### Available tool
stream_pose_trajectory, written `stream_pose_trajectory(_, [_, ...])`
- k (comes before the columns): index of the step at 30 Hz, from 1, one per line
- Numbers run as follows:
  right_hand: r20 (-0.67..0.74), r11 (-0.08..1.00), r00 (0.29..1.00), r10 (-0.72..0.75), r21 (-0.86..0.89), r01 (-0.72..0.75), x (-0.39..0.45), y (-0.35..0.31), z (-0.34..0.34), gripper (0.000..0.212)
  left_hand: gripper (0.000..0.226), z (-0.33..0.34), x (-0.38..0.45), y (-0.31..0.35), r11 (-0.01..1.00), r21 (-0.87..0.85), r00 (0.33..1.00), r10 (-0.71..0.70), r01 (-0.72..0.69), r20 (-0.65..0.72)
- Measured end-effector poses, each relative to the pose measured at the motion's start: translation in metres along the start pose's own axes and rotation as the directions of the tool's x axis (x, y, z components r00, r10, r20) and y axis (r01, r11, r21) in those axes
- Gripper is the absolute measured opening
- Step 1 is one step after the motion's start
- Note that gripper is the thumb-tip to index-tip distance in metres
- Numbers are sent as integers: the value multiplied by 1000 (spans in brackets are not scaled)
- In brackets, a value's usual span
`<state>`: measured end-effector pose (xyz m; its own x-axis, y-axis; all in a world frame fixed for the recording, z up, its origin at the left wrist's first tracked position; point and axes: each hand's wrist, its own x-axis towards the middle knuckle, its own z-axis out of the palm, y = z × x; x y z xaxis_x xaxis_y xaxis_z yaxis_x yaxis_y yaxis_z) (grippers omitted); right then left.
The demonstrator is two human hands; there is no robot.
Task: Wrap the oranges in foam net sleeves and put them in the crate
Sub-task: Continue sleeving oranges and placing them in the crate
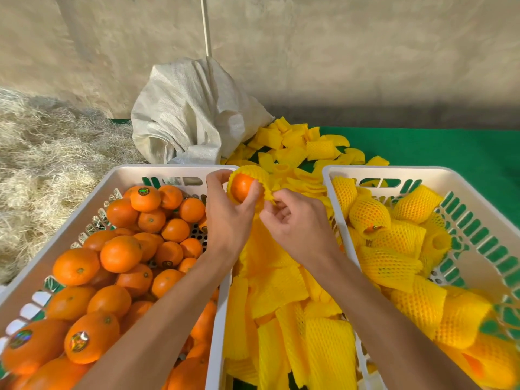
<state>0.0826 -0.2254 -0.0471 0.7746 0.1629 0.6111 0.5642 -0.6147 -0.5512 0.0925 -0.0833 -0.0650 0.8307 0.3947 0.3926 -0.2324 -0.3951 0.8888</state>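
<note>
Forearms: both enter from the bottom edge, bare, converging toward mid-frame above the gap between the two crates.
Left crate (222, 291): white, slotted walls, piled with bare oranges (121, 253); several carry small round stickers.
Right crate (334, 175): white, same type, holding wrapped oranges (391, 266) in yellow net; one near its far end shows orange peel through an open sleeve end.
Loose sleeves (281, 288): flat yellow foam nets heaped between the crates, overlapping, spreading on past the far crate rims onto the green cloth (450, 147).
Left hand (229, 218): fingers and thumb curled round the orange, thumb on its left side, fingertips on its near right side.
Orange (242, 187): held in the air over the gap, just beyond the far corner of the left crate, in neither crate. Peel bare on the side facing the camera.
Sleeve (250, 171): yellow net stretched over the far and upper part of the orange, its rim bunched toward the right.
Right hand (295, 220): just right of the orange, fingers curled inward, thumb and forefinger pinching the loose edge of the sleeve.
Sack (185, 114): white woven, crumpled, standing behind the left crate.
Straw (42, 164): pale heap at left.
Wall: light, mottled, with a thin pale pole (205, 23) upright behind the sack.
</note>
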Motion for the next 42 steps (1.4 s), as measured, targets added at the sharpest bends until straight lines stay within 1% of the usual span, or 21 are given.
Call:
stream_pose_trajectory(2, [11,997,998,62,54,-62,-6,-3,2,28,52,3,-2,2,999,-41,1000,-6,6,12])
stream_pose_trajectory(3, [14,989,991,132,64,-133,-7,-5,4,39,49,4,-2,3,998,-62,1000,0,1,23])
stream_pose_trajectory(5, [52,949,954,295,99,-299,-6,-3,6,64,47,5,-4,7,995,-92,997,36,-30,63])
stream_pose_trajectory(6, [93,921,930,356,132,-366,-5,0,7,75,48,6,-6,9,993,-108,994,60,-50,96])
stream_pose_trajectory(8, [160,877,899,407,208,-434,-4,8,8,84,53,10,-11,14,983,-153,972,132,-103,195])
stream_pose_trajectory(9, [145,870,902,407,240,-431,-5,10,8,84,59,13,-14,15,978,-158,954,170,-134,247])
stream_pose_trajectory(10, [96,872,911,402,263,-413,-4,11,8,82,66,15,-16,16,976,-150,934,199,-160,296])
stream_pose_trajectory(12, [-40,894,923,383,267,-360,0,14,5,78,77,20,-19,16,973,-138,899,226,-187,376])
stream_pose_trajectory(13, [-106,913,925,364,238,-332,2,18,2,77,80,22,-20,16,974,-133,884,225,-186,410])
stream_pose_trajectory(15, [-205,952,930,304,112,-286,8,28,-9,76,82,26,-27,17,974,-119,850,226,-192,475])
stream_pose_trajectory(18, [-263,946,934,241,-152,-287,17,45,-38,77,79,29,-37,12,961,-63,793,258,-268,553])
stream_pose_trajectory(20, [-267,893,932,245,-311,-324,15,63,-64,77,75,32,-37,10,941,-44,753,297,-337,587])
stream_pose_trajectory(23, [-258,812,915,308,-431,-395,-3,95,-105,76,67,37,-39,13,908,-31,692,341,-419,636])
stream_pose_trajectory(26, [-221,723,882,416,-508,-468,-30,122,-139,76,55,51,-40,29,895,-71,684,386,-440,619])
stream_pose_trajectory(28, [-201,649,831,519,-540,-536,-46,137,-153,78,50,70,-43,44,891,-86,673,397,-446,624])
stream_pose_trajectory(32, [-215,486,683,698,-558,-673,-58,152,-172,75,39,114,-56,66,914,-116,664,366,-390,652])
stream_pose_trajectory(34, [-209,422,631,747,-585,-693,-63,161,-179,74,34,126,-65,65,916,-134,654,367,-379,662])
stream_pose_trajectory(36, [-183,372,601,778,-636,-676,-69,170,-181,66,32,132,-72,57,916,-134,642,365,-379,674])
stream_pose_trajectory(38, [-116,361,601,791,-705,-611,-72,179,-178,52,30,135,-76,49,927,-98,641,324,-362,696])
stream_pose_trajectory(39, [-67,381,603,795,-719,-582,-71,183,-174,48,30,135,-77,45,933,-75,640,299,-352,708])
stream_pose_trajectory(42, [42,452,606,794,-708,-543,-61,189,-157,49,28,136,-78,41,929,-46,632,286,-367,720])
